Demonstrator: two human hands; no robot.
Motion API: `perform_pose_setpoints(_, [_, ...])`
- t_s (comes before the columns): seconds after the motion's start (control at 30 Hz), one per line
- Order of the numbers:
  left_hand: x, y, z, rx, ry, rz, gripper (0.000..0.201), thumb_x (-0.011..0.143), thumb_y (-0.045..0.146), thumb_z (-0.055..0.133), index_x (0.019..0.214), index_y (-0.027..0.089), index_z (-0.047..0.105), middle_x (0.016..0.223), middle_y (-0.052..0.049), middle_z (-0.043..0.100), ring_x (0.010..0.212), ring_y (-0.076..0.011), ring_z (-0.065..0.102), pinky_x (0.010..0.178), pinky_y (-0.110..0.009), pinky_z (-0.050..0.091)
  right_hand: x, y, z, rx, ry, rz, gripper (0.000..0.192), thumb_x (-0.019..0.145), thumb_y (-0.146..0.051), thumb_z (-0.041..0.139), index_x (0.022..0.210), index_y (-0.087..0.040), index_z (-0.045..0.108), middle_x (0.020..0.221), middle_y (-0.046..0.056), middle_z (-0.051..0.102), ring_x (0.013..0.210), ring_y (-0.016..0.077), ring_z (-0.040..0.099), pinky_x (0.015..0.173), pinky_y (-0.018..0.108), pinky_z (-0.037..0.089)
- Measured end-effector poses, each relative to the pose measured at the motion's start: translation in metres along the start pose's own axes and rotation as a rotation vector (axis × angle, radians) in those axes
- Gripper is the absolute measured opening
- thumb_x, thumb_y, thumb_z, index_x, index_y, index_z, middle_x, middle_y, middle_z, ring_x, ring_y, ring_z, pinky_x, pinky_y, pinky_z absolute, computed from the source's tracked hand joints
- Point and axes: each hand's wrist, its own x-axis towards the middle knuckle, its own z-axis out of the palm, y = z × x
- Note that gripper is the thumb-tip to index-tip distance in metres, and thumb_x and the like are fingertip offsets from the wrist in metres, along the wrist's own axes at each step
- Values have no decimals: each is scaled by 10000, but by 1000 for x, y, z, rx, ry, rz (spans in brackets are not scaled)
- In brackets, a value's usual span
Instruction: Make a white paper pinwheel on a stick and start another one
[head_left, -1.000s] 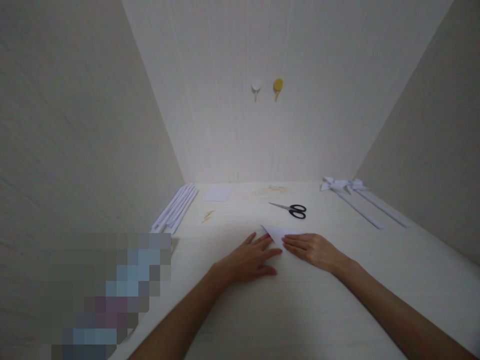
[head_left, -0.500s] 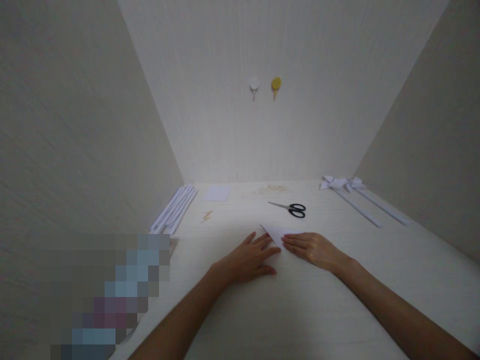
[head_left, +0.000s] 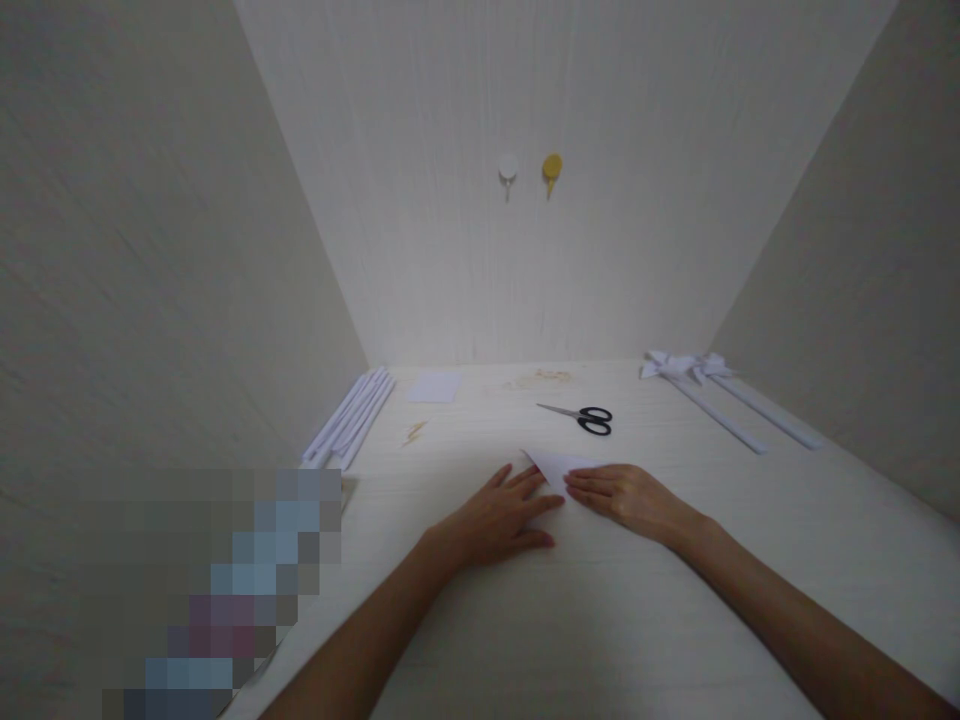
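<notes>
Here, left hand [head_left: 495, 520] and right hand [head_left: 626, 497] both flat, fingers spread, pressing folded white paper [head_left: 556, 463] on desk [head_left: 600, 600] at frame centre. Black-handled scissors [head_left: 581, 417] just beyond paper. Rolled paper sticks [head_left: 352, 415] at left.

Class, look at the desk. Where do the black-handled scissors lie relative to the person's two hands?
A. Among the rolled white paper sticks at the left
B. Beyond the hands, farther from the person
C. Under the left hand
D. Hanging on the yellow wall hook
B: the scissors lie untouched on the table, past the left hand, the right hand and the folded white paper they press.
</notes>
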Motion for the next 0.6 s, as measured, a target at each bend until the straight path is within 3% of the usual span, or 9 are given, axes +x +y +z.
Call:
perform_pose_setpoints(0.23, [-1, 2, 1, 15, 70, -40, 490, 779, 503, 339, 1193, 255, 423, 1237, -125, 378, 1200, -249, 274, 984, -432, 200, 4, -3, -4, 95, -25, 55, 319, 815, -92, 382, 1074, -114, 566, 1067, 92, 600, 995, 185, 547, 851, 316, 463])
perform_pose_setpoints(0.33, [0, 2, 1, 22, 77, -33, 484, 776, 499, 350, 1171, 237, 444, 1288, -135, 319, 1227, -256, 223, 997, -431, 169, 4, -3, -5, 109, -46, 47, 355, 770, -47, 398, 1077, -106, 566, 1073, 107, 594, 1009, 193, 537, 867, 318, 446])
perform_pose_setpoints(0.43, [1, 1, 2, 16, 43, 13, 489, 796, 489, 306, 1179, 207, 419, 1351, -133, 243, 1257, -233, 165, 1010, -416, 144, 5, -4, -7, 135, -55, 54, 394, 726, -24, 411, 1075, -112, 570, 1073, 116, 591, 1005, 195, 540, 869, 318, 440])
perform_pose_setpoints(0.6, [7, 2, 5, 25, 20, -17, 537, 810, 497, 243, 1224, 170, 343, 1326, -137, 308, 1241, -215, 220, 1009, -402, 153, 7, -5, -10, 242, -38, 148, 434, 691, 3, 393, 1052, -139, 589, 1066, 98, 599, 1001, 160, 543, 883, 281, 424])
